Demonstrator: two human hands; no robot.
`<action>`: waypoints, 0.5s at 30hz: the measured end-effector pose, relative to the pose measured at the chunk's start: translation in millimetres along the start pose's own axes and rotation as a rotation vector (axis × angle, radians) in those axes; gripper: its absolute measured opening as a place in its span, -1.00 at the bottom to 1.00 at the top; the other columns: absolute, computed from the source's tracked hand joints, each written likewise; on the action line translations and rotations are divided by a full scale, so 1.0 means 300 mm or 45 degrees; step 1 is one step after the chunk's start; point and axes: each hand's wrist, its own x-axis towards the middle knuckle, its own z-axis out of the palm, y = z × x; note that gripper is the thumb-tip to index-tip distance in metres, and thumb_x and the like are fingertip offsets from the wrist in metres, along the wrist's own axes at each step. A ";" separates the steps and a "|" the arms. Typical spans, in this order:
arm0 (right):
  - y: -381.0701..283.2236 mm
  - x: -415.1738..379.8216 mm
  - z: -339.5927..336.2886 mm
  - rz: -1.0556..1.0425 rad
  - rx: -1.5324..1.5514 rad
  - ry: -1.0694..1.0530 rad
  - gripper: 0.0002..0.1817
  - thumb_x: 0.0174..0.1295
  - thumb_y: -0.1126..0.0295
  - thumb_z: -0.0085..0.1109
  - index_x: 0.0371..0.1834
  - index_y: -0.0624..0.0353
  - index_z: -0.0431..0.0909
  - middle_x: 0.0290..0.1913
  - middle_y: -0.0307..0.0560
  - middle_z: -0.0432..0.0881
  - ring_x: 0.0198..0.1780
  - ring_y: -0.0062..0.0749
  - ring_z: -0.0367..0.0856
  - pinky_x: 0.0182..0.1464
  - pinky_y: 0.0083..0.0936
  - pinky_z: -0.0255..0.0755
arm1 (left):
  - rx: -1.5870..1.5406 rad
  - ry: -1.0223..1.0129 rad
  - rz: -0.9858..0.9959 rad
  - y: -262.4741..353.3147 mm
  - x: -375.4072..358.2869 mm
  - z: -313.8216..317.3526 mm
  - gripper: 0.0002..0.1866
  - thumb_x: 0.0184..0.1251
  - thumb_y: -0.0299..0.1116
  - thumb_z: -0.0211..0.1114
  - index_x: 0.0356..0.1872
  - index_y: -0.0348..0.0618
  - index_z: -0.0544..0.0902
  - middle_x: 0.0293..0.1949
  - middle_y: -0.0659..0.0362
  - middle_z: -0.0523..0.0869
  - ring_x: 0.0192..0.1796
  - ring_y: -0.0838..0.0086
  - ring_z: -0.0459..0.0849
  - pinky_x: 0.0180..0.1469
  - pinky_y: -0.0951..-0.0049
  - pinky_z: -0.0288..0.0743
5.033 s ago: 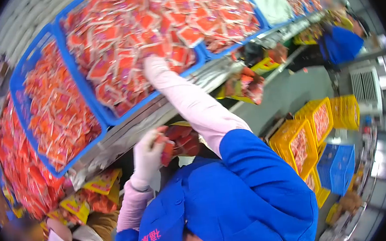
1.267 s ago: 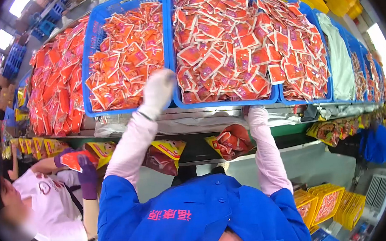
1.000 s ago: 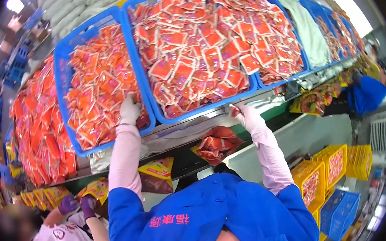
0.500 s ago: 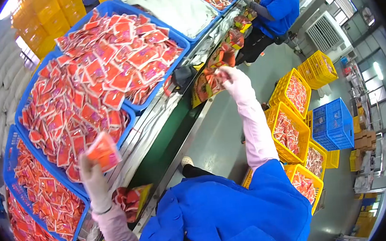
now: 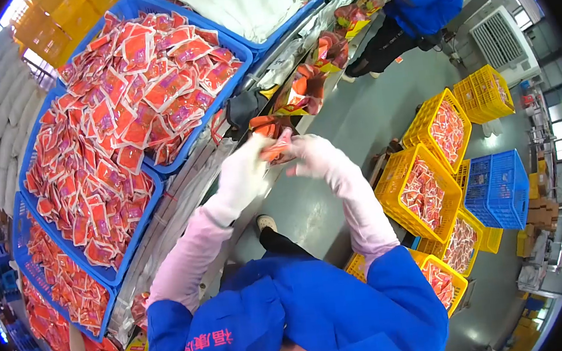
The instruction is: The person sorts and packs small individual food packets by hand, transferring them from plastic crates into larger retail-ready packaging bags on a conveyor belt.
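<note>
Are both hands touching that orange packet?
Touching. The head view shows the left hand and right hand meeting on the orange packet, gloved fingers covering its edges.

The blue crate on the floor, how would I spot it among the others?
Look right of the long shelf of red sachets, down on the grey floor, where the yellow crates stand in a cluster. The blue crate sits at their right edge; it alone is blue, and looks empty.

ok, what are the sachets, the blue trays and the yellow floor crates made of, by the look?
Sachets: likely glossy plastic film; they glint, with pale sealed edges. Blue trays: seemingly moulded rigid plastic, smooth solid rim, uniform colour. Yellow crates: also plastic by the look, with lattice walls you can see through. Both hands, left and right, wear white gloves, probably knit fabric, and hold one sachet between them.
</note>
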 end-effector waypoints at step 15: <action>-0.223 0.050 0.141 -0.239 -0.106 -0.137 -0.92 0.05 0.33 0.20 -0.47 0.00 0.67 -0.46 -0.11 0.68 -0.24 -0.19 0.71 -0.14 -0.25 0.59 | 1.047 -0.610 0.288 -0.245 -0.187 -0.073 -0.72 0.22 -0.08 0.27 -0.40 -0.06 0.75 -0.45 0.16 0.76 -0.25 0.21 0.75 0.25 0.07 0.41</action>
